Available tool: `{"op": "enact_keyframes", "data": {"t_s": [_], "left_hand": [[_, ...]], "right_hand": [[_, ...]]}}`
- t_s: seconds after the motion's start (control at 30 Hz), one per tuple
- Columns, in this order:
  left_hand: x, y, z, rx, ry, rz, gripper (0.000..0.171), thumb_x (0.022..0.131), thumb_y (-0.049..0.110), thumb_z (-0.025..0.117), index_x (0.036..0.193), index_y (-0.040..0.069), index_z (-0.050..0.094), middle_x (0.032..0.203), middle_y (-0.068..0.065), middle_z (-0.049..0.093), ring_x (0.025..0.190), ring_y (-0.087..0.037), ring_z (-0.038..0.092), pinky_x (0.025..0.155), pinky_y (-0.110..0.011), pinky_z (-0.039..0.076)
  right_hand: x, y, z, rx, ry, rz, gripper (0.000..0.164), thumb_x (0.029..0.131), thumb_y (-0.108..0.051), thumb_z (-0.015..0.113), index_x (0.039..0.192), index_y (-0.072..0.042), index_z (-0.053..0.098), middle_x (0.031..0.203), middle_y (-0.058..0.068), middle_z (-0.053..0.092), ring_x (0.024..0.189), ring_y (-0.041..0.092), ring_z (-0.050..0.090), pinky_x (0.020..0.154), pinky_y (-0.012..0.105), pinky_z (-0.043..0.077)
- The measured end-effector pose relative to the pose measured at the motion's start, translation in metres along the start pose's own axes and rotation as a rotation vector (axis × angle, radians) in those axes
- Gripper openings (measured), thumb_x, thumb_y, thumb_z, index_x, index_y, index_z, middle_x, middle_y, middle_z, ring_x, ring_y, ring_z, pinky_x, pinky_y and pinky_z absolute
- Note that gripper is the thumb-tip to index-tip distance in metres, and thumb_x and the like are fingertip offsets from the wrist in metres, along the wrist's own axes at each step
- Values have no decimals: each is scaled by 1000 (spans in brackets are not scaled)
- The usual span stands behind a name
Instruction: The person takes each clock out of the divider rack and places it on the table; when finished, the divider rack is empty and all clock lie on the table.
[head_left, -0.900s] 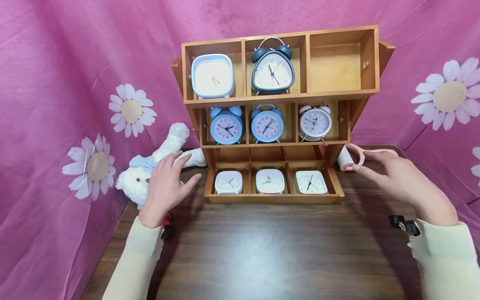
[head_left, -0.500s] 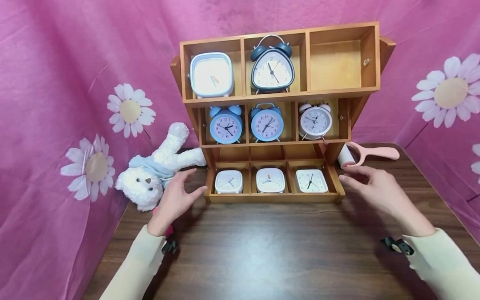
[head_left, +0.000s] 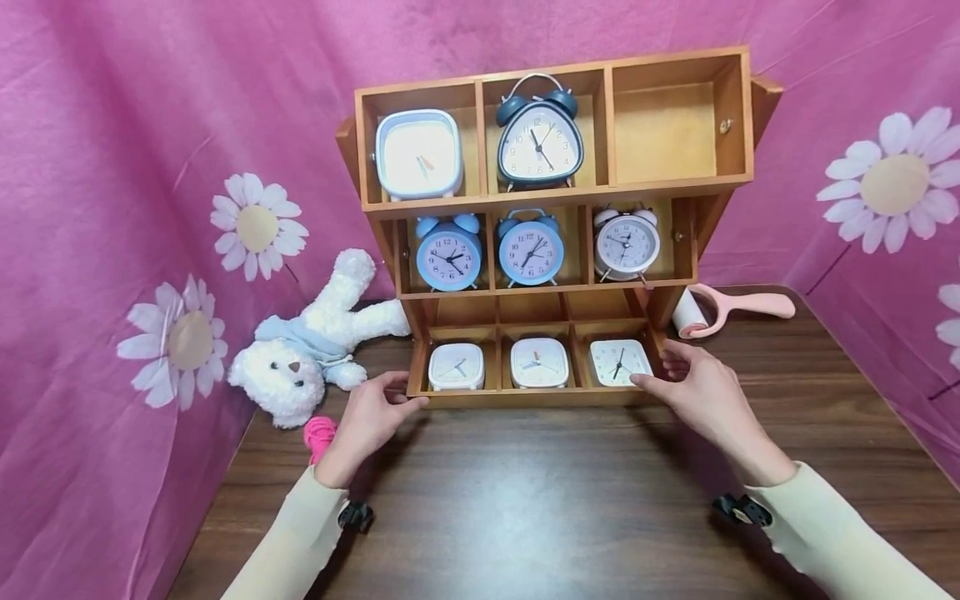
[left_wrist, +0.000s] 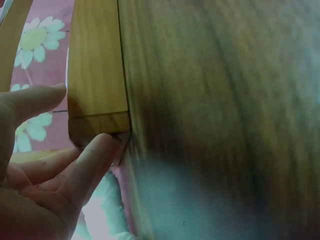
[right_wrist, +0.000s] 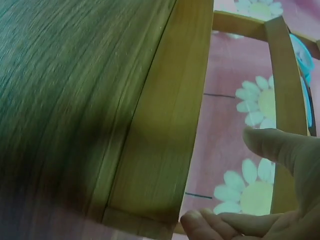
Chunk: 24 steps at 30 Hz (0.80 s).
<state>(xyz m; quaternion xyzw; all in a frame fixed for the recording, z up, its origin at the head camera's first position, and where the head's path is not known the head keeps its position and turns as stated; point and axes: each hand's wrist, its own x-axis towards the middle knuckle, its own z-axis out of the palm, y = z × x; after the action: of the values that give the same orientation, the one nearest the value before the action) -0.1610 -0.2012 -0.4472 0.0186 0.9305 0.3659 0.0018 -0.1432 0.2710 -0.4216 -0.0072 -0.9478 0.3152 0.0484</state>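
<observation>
A tiered wooden shelf (head_left: pixel 540 402) stands on the table with clocks in its compartments. My left hand (head_left: pixel 373 421) is at its lower left corner; in the left wrist view a fingertip touches the end of the bottom board (left_wrist: pixel 97 60) and the thumb lies close to the top edge. At the lower right corner is my right hand (head_left: pixel 701 392), thumb over the front rim beside a square white clock (head_left: pixel 621 362). In the right wrist view this thumb stands apart from the board (right_wrist: pixel 160 110), while the fingers lie near its end. Neither hand is seen gripping firmly.
A white teddy bear (head_left: pixel 281 379) lies at the left, near a pink bundle (head_left: pixel 320 433). A pink-handled lint roller (head_left: pixel 750 305) lies right of the shelf. Blue alarm clocks (head_left: pixel 449 257) fill part of the middle tier. Pink floral cloth (head_left: pixel 75 167) hangs behind.
Both hands have come inward and down to the shelf's lower corners, the right from beside the lint roller, the left from over the teddy bear. The shelf and clocks keep their places.
</observation>
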Motion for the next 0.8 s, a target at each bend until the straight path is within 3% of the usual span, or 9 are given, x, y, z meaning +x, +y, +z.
{"op": "enact_keyframes", "data": {"t_s": [0.37, 0.63, 0.8], "left_hand": [[3, -3, 5, -16, 33, 10, 50, 93, 19, 92, 135, -1, 76, 106, -17, 86, 95, -26, 84, 77, -32, 59], [3, -4, 9, -24, 15, -16, 54, 94, 20, 92, 140, 0, 73, 112, -18, 86, 96, -24, 83, 77, -30, 58], [5, -16, 12, -50, 38, 41, 55, 92, 26, 94, 136, 0, 75, 110, -15, 85, 90, -17, 81, 76, -30, 59]], "right_hand": [[3, -14, 13, 31, -12, 48, 96, 94, -45, 88, 158, 14, 49, 143, 36, 69, 127, 52, 71, 106, 68, 53], [5, -19, 20, 6, -31, 64, 108, 91, -49, 89, 164, 13, 39, 152, 46, 53, 140, 64, 53, 114, 76, 44], [6, -20, 25, 7, -22, 68, 112, 91, -49, 89, 165, 15, 36, 151, 47, 51, 139, 63, 53, 114, 76, 44]]}}
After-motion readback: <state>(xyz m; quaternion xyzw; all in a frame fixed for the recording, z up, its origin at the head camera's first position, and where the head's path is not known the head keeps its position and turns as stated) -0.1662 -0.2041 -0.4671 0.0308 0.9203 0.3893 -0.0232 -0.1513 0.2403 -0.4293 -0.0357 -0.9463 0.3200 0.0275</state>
